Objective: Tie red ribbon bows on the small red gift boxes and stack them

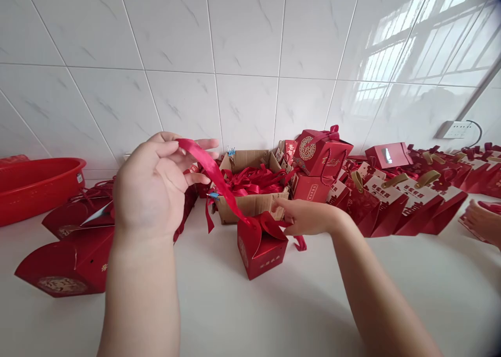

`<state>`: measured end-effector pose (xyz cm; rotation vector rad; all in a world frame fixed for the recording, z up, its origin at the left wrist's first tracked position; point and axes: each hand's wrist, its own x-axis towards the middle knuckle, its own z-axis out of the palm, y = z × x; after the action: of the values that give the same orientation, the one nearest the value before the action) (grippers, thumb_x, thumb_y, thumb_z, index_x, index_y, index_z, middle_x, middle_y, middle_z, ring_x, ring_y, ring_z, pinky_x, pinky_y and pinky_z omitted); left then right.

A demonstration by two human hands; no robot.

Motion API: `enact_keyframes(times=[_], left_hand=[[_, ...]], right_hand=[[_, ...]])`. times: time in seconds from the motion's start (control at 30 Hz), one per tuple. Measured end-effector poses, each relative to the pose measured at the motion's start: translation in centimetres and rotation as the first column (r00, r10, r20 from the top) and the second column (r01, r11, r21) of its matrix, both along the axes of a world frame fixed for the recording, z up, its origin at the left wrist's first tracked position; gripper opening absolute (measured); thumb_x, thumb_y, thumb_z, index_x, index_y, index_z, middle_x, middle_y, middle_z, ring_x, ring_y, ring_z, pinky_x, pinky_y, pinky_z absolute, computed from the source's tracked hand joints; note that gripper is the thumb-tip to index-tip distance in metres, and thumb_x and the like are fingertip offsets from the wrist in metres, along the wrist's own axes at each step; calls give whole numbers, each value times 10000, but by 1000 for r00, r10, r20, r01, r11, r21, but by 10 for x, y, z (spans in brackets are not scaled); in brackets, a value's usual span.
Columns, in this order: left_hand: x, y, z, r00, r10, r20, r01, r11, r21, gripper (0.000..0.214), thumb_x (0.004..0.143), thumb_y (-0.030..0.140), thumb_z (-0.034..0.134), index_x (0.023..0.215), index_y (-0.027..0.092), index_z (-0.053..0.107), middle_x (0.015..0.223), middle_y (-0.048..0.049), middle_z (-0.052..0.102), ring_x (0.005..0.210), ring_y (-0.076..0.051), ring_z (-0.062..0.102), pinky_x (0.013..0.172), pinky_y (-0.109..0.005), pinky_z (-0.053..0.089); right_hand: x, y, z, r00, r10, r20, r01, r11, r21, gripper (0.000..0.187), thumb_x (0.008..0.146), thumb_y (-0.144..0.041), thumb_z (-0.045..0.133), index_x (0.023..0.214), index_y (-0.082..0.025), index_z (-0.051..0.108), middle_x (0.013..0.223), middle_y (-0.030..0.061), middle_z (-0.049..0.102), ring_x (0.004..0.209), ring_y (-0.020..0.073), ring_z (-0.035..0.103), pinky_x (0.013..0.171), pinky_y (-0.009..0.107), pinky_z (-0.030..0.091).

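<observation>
A small red gift box point(261, 248) stands on the white table just ahead of me, its curved top flaps up. A red ribbon point(214, 177) runs from the box's top up and left to my left hand point(154, 182), which is raised and pinches the ribbon's end between thumb and fingers. My right hand point(305, 217) rests at the box's right top flap, fingers closed around the ribbon's other end, which trails down beside the box.
A cardboard box point(252, 203) full of red ribbons sits behind the gift box. Folded red boxes point(72, 265) lie at the left beside a red basin point(35, 182). Several finished red bags point(391, 203) crowd the right. Another person's hand point(483, 218) shows at the far right edge.
</observation>
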<state>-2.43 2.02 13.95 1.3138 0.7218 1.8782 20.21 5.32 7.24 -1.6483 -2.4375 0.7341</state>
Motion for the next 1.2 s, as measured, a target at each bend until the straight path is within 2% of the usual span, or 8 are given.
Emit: enact_keyframes(times=[0.2,0.4,0.5,0.57,0.67,0.77,1.0,1.2], left_hand=[[-1,4,0,1000,-31,1,31,999,-43,81,700,153,461,621,169,471,615,-36,658,565,-214,653,392,-229,331],[0,5,-1,991,-28,-134,18,997,-78,116,700,137,477,597,154,527,551,-25,596,529,-157,601,386,-207,371],[4,5,-4,975,-5,-223,-10,998,-65,144,720,159,509,580,159,544,567,-25,596,546,-153,598,401,-206,400],[6,4,-5,967,14,-254,-27,999,-46,150,723,174,525,577,165,556,579,-28,595,564,-161,603,406,-208,409],[9,3,-8,965,42,-259,-45,999,-6,137,734,188,553,601,176,584,614,-22,589,588,-156,594,420,-207,425],[10,2,-9,970,61,-236,-50,997,52,110,758,207,593,654,184,618,666,-10,578,633,-145,591,477,-219,477],[16,4,-13,983,56,-177,-35,992,123,38,760,182,653,741,184,686,721,-16,633,701,-126,609,629,-237,547],[17,7,-16,974,57,-221,-33,994,107,162,687,91,670,819,180,704,733,-12,665,710,-134,636,685,-245,543]], right_hand=[[21,-19,18,993,-103,-56,105,994,39,305,768,-204,531,1070,-250,532,712,1,577,521,125,497,433,230,322],[36,-32,26,982,-179,-58,187,955,228,85,808,-283,523,860,-228,561,637,-12,574,535,129,503,449,227,350],[42,-34,29,960,-193,-204,233,953,194,174,845,-373,514,815,-216,582,557,-23,528,469,116,468,434,234,351],[42,-34,31,897,-155,-414,240,957,163,216,850,-415,531,855,-213,610,541,-26,513,470,113,469,454,238,386],[41,-34,32,670,-58,-740,222,967,125,218,812,-424,615,861,-213,636,615,-5,573,528,116,527,508,246,453],[39,-34,32,484,-14,-875,154,986,70,164,786,-365,665,854,-216,676,732,23,647,622,131,607,568,254,508],[39,-31,30,462,21,-887,100,992,76,272,746,-278,710,1013,-229,692,885,39,712,812,163,677,724,284,564],[30,-28,30,388,7,-922,297,946,132,167,733,-348,735,799,-201,690,758,23,672,675,125,638,647,259,559]])
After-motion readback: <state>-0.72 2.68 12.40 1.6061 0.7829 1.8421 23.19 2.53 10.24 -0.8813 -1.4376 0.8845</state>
